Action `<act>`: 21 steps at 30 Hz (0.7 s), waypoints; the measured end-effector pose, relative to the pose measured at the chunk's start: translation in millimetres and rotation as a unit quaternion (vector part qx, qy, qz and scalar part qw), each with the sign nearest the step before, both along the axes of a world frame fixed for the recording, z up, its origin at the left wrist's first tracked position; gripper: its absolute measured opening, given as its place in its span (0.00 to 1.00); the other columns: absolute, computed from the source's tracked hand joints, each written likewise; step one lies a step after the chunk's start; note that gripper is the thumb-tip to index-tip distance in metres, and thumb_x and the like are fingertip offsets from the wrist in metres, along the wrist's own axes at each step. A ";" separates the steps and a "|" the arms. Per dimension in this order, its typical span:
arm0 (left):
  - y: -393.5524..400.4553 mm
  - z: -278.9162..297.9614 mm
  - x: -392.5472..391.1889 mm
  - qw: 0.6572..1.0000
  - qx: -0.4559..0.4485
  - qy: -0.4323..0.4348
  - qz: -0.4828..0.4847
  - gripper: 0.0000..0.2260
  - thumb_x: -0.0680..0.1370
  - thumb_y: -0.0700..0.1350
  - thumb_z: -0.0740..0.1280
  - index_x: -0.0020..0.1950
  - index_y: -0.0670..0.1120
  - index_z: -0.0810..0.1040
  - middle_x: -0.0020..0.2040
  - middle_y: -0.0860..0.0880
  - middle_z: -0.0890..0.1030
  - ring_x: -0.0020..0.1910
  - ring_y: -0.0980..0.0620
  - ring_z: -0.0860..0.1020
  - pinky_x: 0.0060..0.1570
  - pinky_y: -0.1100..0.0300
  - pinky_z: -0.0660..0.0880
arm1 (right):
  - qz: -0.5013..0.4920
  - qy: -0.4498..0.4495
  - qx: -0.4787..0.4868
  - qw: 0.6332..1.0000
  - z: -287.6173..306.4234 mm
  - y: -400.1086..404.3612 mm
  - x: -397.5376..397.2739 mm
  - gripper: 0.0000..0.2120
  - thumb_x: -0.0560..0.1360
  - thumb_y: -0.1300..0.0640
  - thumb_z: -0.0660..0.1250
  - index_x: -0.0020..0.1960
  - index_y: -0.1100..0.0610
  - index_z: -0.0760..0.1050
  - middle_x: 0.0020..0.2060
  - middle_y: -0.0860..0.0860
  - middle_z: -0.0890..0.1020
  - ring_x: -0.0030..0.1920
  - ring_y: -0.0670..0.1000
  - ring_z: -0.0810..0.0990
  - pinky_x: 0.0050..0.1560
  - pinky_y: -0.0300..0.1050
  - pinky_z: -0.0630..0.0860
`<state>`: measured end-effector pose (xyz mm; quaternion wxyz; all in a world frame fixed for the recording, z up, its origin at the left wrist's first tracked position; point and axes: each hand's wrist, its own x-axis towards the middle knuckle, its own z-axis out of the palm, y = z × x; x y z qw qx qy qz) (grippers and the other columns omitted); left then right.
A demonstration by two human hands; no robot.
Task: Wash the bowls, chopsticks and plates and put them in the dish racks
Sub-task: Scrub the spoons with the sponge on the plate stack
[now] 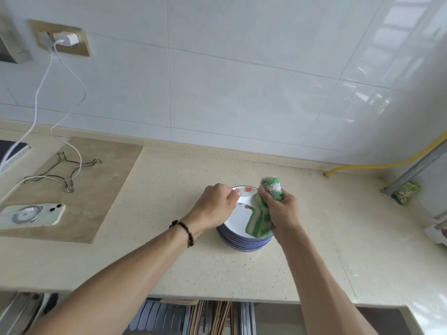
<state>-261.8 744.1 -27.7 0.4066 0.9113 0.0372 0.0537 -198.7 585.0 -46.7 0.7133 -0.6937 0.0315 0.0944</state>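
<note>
Scrubbing is the step in hand. A stack of plates [244, 240] sits on the counter [169, 250], and the left hand [215, 206] pinches the rim of the top plate [238, 213] and tips it up, while the right hand [280, 209] is clenched round a soapy green cloth [261, 221] lying against that plate's face — a rinse probably follows, then the dish rack [169, 315] below the counter's front edge.

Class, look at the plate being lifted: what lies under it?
Under the top plate sits a stack of blue-rimmed plates on the counter. Only their edges show; their faces are covered, so their cleanliness and exact number cannot be told.
</note>
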 end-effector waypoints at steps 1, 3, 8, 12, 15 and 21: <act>-1.8 -8.0 -2.5 1.000 -0.002 -0.001 0.014 0.25 0.85 0.50 0.58 0.32 0.37 0.73 0.36 0.37 0.81 0.33 0.42 0.77 0.35 0.52 0.70 | -0.031 0.007 -0.010 0.999 -5.9 4.8 -5.1 0.06 0.75 0.57 0.75 0.43 0.60 0.82 0.38 0.58 0.84 0.40 0.58 0.84 0.50 0.63 0.82; 3.3 -18.3 -7.1 1.000 0.003 0.008 0.014 0.24 0.85 0.50 0.58 0.36 0.34 0.75 0.36 0.37 0.81 0.34 0.42 0.77 0.37 0.49 0.72 | 0.003 0.019 -0.044 0.999 -9.6 4.3 -14.8 0.07 0.78 0.56 0.71 0.47 0.61 0.81 0.43 0.59 0.86 0.45 0.61 0.85 0.54 0.64 0.81; 33.0 6.9 -16.5 0.983 0.025 0.124 -0.135 0.22 0.84 0.51 0.61 0.33 0.43 0.75 0.21 0.57 0.67 0.20 0.60 0.63 0.24 0.65 0.60 | 0.391 0.002 -0.175 0.904 12.9 -26.4 -26.4 0.15 0.74 0.71 0.69 0.58 0.58 0.79 0.50 0.58 0.85 0.53 0.59 0.84 0.59 0.58 0.80; 33.7 14.2 -27.9 0.976 0.010 0.141 -0.168 0.22 0.84 0.51 0.61 0.31 0.47 0.74 0.23 0.55 0.63 0.20 0.59 0.59 0.24 0.64 0.57 | 0.427 0.057 -0.095 0.897 17.1 -26.6 -33.7 0.15 0.73 0.75 0.68 0.58 0.65 0.80 0.53 0.67 0.83 0.57 0.66 0.82 0.60 0.58 0.79; 24.2 8.1 -47.3 0.993 -0.039 0.081 -0.079 0.21 0.85 0.48 0.60 0.33 0.43 0.74 0.19 0.57 0.65 0.18 0.60 0.62 0.23 0.68 0.58 | 0.257 0.084 0.050 0.961 12.0 -22.4 -53.5 0.12 0.69 0.73 0.69 0.51 0.65 0.81 0.47 0.67 0.83 0.46 0.63 0.84 0.50 0.55 0.80; -42.3 -24.9 -92.2 0.991 -0.035 -0.023 0.125 0.24 0.85 0.49 0.57 0.32 0.39 0.72 0.27 0.48 0.72 0.28 0.47 0.70 0.30 0.52 0.63 | -0.180 0.150 0.224 0.946 -8.1 21.9 -103.4 0.07 0.77 0.68 0.68 0.55 0.64 0.78 0.46 0.60 0.84 0.41 0.55 0.84 0.37 0.47 0.81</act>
